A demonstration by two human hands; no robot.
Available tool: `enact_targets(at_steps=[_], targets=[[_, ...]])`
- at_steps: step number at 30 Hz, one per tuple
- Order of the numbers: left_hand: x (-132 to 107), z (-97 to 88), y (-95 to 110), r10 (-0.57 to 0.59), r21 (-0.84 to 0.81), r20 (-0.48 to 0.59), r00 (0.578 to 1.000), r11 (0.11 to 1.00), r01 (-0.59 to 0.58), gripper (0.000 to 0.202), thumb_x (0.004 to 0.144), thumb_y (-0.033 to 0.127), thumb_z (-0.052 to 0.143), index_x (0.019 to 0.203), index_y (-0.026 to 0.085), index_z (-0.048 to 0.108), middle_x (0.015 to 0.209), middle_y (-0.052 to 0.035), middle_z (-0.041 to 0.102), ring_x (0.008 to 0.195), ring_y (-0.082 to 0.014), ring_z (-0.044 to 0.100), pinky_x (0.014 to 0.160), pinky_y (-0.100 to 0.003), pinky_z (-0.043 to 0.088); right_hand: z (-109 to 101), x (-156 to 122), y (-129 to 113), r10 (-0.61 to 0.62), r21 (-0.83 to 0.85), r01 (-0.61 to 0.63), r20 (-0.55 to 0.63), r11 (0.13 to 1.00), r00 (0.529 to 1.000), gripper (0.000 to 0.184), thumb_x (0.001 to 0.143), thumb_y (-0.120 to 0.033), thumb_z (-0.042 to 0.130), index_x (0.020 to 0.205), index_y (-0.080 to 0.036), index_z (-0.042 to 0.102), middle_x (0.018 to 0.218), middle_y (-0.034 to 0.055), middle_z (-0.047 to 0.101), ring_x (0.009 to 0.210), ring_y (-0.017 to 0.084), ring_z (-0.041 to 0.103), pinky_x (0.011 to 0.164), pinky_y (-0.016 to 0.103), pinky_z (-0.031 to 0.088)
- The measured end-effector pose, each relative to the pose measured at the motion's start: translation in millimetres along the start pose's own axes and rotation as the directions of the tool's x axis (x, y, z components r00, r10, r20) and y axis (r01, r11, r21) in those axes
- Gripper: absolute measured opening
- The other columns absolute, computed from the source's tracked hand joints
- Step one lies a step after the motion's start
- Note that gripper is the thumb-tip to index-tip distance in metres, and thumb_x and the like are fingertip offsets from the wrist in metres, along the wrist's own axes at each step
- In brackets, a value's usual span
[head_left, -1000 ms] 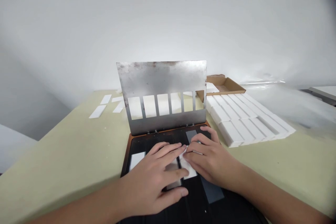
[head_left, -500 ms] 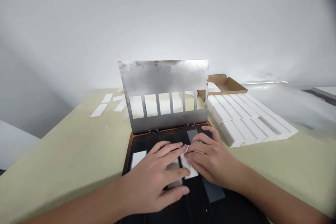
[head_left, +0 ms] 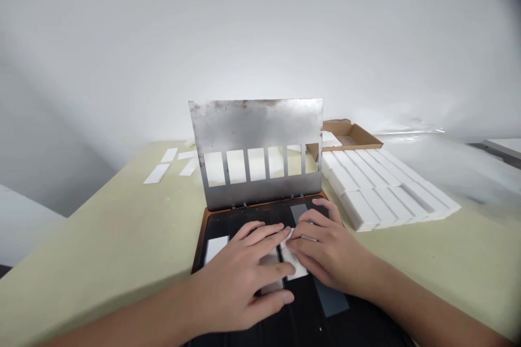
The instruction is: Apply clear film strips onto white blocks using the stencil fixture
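Checking the surface first: what carried the work?

A pale yellow-green worktop point(head_left: 101, 227), matte and lightly marked, running out past both sides of the view.

What sat in the middle of it?

A black tray with an orange-brown rim point(head_left: 198, 244). Along its far edge, a steel plate point(head_left: 255, 124) stood hinged and nearly upright, cut with a row of six rectangular windows and stained rust-brown along the top.

Hands and grip?

Both were over the tray. The left hand point(head_left: 240, 276) and right hand point(head_left: 329, 249) lay with the grip spread, fingers flat and no clear pinch. Their fingertips met on a white strip point(head_left: 293, 263), which lay on the tray between them. A greyish strip point(head_left: 269, 260) sat partly under the left fingers, and a grey panel point(head_left: 298, 212) lay just past the right fingers. Toward the tray's left side lay another white strip point(head_left: 216, 249).

And the rest of the room?

To the right of the tray, rows of white bars point(head_left: 386, 190) lay on the worktop beside an open cardboard box point(head_left: 350, 136). Loose white pieces point(head_left: 157, 173) lay to the left, beyond the plate's edge. Behind everything rose a plain white wall point(head_left: 260, 27), and a pale flat surface point(head_left: 502, 146) showed at the far right.
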State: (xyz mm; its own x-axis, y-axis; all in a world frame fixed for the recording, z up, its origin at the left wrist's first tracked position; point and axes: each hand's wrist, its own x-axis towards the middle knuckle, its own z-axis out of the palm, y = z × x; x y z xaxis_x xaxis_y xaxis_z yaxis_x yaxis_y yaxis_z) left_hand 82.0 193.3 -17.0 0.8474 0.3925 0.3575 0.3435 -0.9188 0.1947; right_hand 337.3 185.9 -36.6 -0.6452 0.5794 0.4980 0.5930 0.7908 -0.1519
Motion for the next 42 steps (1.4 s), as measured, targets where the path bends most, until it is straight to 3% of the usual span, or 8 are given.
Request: enact_targets(at_steps=[11, 16, 22, 25, 27, 32, 37, 42], targets=[[-1.3, 0.8, -1.2, 0.006, 0.008, 0.017, 1.0, 1.0, -0.006, 0.029, 0.103, 0.043, 0.063, 0.125, 0.026, 0.074, 0.145, -0.0177, 0.065, 0.138, -0.0378, 0.059, 0.112, -0.059, 0.042, -6.5, 3.7, -5.3, 0.052, 0.101, -0.056, 0.045, 0.993, 0.998, 0.012, 0.103, -0.025, 0.063, 0.095, -0.023, 0.071, 0.089, -0.001, 0.074, 0.099, 0.021, 0.06, 0.119, 0.055, 0.02], [-1.9, -0.9, -1.4, 0.013, -0.014, 0.026, 1.0, 1.0, -0.013, 0.028, 0.101, 0.042, 0.067, 0.123, 0.027, 0.072, 0.135, -0.0124, 0.071, 0.13, -0.0326, 0.063, 0.115, -0.052, 0.038, -12.4, 6.8, -2.4, 0.11, 0.247, -0.126, 0.075, 0.961, 0.991, 0.034, 0.105, -0.022, 0.059, 0.072, -0.021, 0.063, 0.066, -0.0057, 0.064, 0.085, 0.016, 0.061, 0.119, 0.052, 0.02], [-2.1, -4.0, 0.5, 0.069, -0.038, 0.032, 0.997, 0.997, -0.068, 0.019, 0.104, 0.03, 0.063, 0.12, 0.022, 0.066, 0.129, -0.0064, 0.071, 0.114, -0.0247, 0.067, 0.112, -0.045, 0.032, -17.4, 12.2, 19.7, 0.313, 0.352, -0.227, -0.208, 0.908, 0.927, 0.045, 0.111, -0.028, 0.048, 0.071, -0.024, 0.07, 0.067, -0.0018, 0.065, 0.077, 0.017, 0.062, 0.107, 0.048, 0.036], [3.4, -7.8, 2.6, 0.109, -0.001, 0.023, 0.994, 0.994, -0.109, 0.009, 0.103, 0.029, 0.064, 0.11, 0.023, 0.066, 0.116, -0.0016, 0.074, 0.101, -0.0208, 0.068, 0.102, -0.041, 0.035, -21.3, 16.8, 26.8, 0.366, 0.371, -0.253, -0.275, 0.894, 0.889, 0.048, 0.114, -0.029, 0.039, 0.077, -0.023, 0.069, 0.073, 0.0012, 0.066, 0.077, 0.018, 0.062, 0.091, 0.041, 0.046], [10.4, -7.9, 4.2, 0.107, 0.028, 0.019, 0.994, 0.994, -0.108, 0.009, 0.102, 0.03, 0.066, 0.097, 0.023, 0.066, 0.1, 0.0018, 0.076, 0.087, -0.018, 0.067, 0.091, -0.038, 0.038, -21.2, 16.6, 28.3, 0.352, 0.391, -0.238, -0.252, 0.889, 0.901, 0.039, 0.113, -0.031, 0.045, 0.084, -0.023, 0.071, 0.081, 0.0023, 0.069, 0.083, 0.019, 0.064, 0.085, 0.037, 0.049], [27.6, 9.7, 4.2, 0.02, 0.1, -0.076, 0.997, 0.995, -0.012, 0.027, 0.101, 0.027, 0.06, 0.075, 0.02, 0.06, 0.065, 0.0025, 0.063, 0.06, -0.0153, 0.054, 0.072, -0.036, 0.038, -11.2, -2.4, 31.0, 0.268, 0.402, -0.18, -0.173, 0.898, 0.948, 0.019, 0.107, -0.03, 0.055, 0.11, -0.024, 0.073, 0.104, 0.0066, 0.072, 0.104, 0.023, 0.064, 0.095, 0.04, 0.052], [29.4, 22.3, 3.6, -0.018, 0.1, -0.182, 0.983, 0.994, 0.037, 0.021, 0.1, 0.017, 0.05, 0.082, 0.018, 0.061, 0.088, -0.0062, 0.068, 0.076, -0.0194, 0.056, 0.071, -0.036, 0.039, -9.1, -20.7, 37.9, 0.245, 0.376, -0.189, -0.107, 0.907, 0.964, 0.019, 0.105, -0.028, 0.058, 0.12, -0.024, 0.068, 0.114, 0.0078, 0.068, 0.111, 0.025, 0.061, 0.097, 0.043, 0.052], [31.1, 18.0, 3.0, -0.081, 0.061, -0.182, 0.98, 0.994, 0.094, 0.015, 0.102, 0.017, 0.053, 0.11, 0.019, 0.067, 0.104, -0.0079, 0.071, 0.092, -0.0242, 0.058, 0.082, -0.041, 0.042, -14.6, -22.7, 35.4, 0.231, 0.385, -0.195, -0.049, 0.902, 0.972, 0.02, 0.105, -0.026, 0.059, 0.124, -0.024, 0.066, 0.116, 0.0077, 0.066, 0.112, 0.025, 0.059, 0.1, 0.042, 0.05]])
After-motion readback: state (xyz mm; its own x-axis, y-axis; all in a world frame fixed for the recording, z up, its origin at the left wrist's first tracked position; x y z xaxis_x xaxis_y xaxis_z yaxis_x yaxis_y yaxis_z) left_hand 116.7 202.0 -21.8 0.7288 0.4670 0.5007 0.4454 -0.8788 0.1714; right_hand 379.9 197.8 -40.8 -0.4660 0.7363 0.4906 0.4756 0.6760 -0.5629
